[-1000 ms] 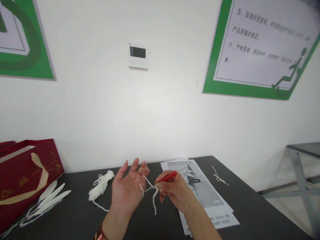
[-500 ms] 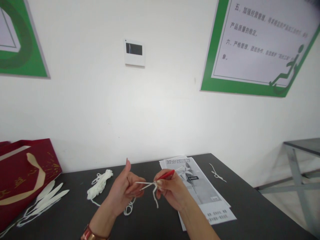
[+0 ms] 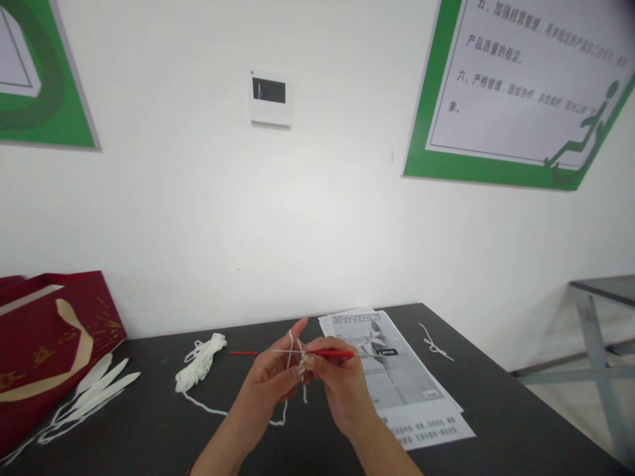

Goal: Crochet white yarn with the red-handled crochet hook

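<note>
My right hand (image 3: pixel 340 380) is closed around the red handle of a crochet hook (image 3: pixel 335 354), whose thin metal shaft points left. White yarn (image 3: pixel 292 340) runs over the raised index finger of my left hand (image 3: pixel 268 383), and the thumb pinches in toward the hook. A short yarn tail hangs below the fingertips; the stitch itself is too small to make out. From my left hand the strand drops to the table and leads back to a loose white skein (image 3: pixel 198 365). Behind the left hand lies a thin red stick (image 3: pixel 244 353).
Printed sheets (image 3: pixel 426 423) lie partly behind my right hand. Farther right is a knotted bit of white yarn (image 3: pixel 435 344). At left, several white leaf-shaped pieces (image 3: pixel 99 391) rest by a dark red bag (image 3: pixel 59 330). A white wall backs the black table (image 3: pixel 163 423).
My hands have come together. The left index finger now lifts the yarn and its thumb has folded down from pointing up. The hook has turned nearly level; the red stick has come into view.
</note>
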The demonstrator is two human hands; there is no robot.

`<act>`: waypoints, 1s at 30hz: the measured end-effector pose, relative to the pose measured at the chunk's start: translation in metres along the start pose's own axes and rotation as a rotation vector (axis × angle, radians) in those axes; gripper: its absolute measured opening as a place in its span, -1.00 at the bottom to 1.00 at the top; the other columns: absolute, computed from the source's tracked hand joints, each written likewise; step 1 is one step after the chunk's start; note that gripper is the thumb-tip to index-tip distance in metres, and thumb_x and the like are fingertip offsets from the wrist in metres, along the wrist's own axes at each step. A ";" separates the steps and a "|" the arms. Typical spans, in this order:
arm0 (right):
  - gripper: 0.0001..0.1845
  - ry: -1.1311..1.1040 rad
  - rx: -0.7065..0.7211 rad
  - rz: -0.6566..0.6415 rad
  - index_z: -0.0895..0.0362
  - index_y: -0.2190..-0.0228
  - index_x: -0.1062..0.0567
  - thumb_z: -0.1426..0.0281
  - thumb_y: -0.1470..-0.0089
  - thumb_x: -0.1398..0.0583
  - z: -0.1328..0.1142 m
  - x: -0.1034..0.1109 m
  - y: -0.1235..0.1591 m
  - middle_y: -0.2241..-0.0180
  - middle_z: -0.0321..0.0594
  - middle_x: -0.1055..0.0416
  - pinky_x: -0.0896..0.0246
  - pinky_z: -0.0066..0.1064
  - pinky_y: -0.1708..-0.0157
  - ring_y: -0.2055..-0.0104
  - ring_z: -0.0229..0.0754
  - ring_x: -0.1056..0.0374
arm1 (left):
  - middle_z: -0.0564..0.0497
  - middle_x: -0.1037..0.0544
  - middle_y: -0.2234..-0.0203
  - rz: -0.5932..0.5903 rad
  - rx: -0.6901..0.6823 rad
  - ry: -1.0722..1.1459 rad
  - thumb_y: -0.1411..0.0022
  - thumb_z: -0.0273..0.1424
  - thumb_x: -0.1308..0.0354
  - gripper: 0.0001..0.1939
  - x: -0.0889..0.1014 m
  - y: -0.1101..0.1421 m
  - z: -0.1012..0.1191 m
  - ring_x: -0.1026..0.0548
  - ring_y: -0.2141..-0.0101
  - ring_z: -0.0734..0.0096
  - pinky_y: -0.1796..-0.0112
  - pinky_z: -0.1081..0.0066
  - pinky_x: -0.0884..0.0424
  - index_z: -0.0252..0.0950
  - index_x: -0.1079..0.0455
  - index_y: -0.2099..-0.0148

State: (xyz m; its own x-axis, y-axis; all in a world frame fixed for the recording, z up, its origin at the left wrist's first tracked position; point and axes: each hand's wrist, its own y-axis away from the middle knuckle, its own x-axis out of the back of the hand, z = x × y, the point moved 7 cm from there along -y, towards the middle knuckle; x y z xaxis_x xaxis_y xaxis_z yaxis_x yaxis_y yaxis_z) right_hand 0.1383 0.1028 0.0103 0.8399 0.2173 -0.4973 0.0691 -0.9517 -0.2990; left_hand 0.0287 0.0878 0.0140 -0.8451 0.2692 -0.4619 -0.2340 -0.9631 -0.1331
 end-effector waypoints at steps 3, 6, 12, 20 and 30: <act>-0.88 0.004 -0.003 -0.051 0.15 0.49 -0.59 0.48 0.18 -0.40 -0.001 -0.004 0.001 0.53 -0.28 -0.50 -0.22 -0.45 0.60 0.59 -0.28 -0.34 | 0.01 -0.47 0.48 -0.065 0.028 -0.052 -0.04 -0.39 -0.30 -0.39 0.000 0.001 0.002 -0.32 0.52 0.52 0.57 0.54 -0.08 -0.15 -0.34 -0.17; -0.91 0.044 -0.004 -0.092 0.15 0.47 -0.60 0.46 0.15 -0.39 -0.001 -0.006 0.002 0.52 -0.26 -0.51 -0.21 -0.47 0.61 0.57 -0.28 -0.35 | 0.05 -0.45 0.57 -0.065 0.037 -0.014 -0.05 -0.44 -0.29 -0.42 0.003 0.003 0.005 -0.32 0.58 0.54 0.54 0.52 -0.19 -0.19 -0.37 -0.15; -0.90 -0.012 -0.044 -0.128 0.12 0.48 -0.60 0.43 0.15 -0.39 0.009 -0.013 0.006 0.54 -0.29 -0.47 -0.22 -0.47 0.61 0.56 -0.26 -0.35 | 0.09 -0.40 0.62 -0.058 0.008 0.161 -0.02 -0.53 -0.24 -0.43 0.004 0.003 0.005 -0.37 0.59 0.45 0.49 0.41 -0.35 -0.26 -0.38 -0.13; -0.87 0.091 0.065 -0.232 0.08 0.34 -0.63 0.35 -0.06 -0.26 -0.002 -0.026 0.010 0.39 -0.26 -0.32 -0.32 -0.43 0.52 0.45 -0.27 -0.32 | 0.05 -0.46 0.54 0.036 -0.039 0.267 0.04 -0.56 -0.17 -0.29 0.010 0.004 0.010 -0.39 0.56 0.40 0.53 0.40 -0.37 -0.26 -0.24 -0.22; -0.93 0.156 0.036 -0.206 0.12 0.43 -0.62 0.39 0.00 -0.31 -0.002 -0.013 0.002 0.49 -0.29 -0.40 -0.26 -0.46 0.58 0.54 -0.30 -0.32 | 0.04 -0.52 0.59 0.074 0.098 0.348 0.16 -0.67 -0.12 -0.19 0.022 0.006 0.003 -0.52 0.48 0.36 0.40 0.43 -0.45 -0.38 -0.20 -0.23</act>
State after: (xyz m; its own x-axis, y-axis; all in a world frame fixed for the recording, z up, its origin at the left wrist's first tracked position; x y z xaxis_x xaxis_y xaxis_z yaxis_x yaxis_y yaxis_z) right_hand 0.1291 0.0975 0.0180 0.8832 0.3671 -0.2920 0.2306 -0.8819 -0.4112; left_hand 0.0066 0.0879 0.0058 -0.6515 0.1675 -0.7400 -0.2371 -0.9714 -0.0111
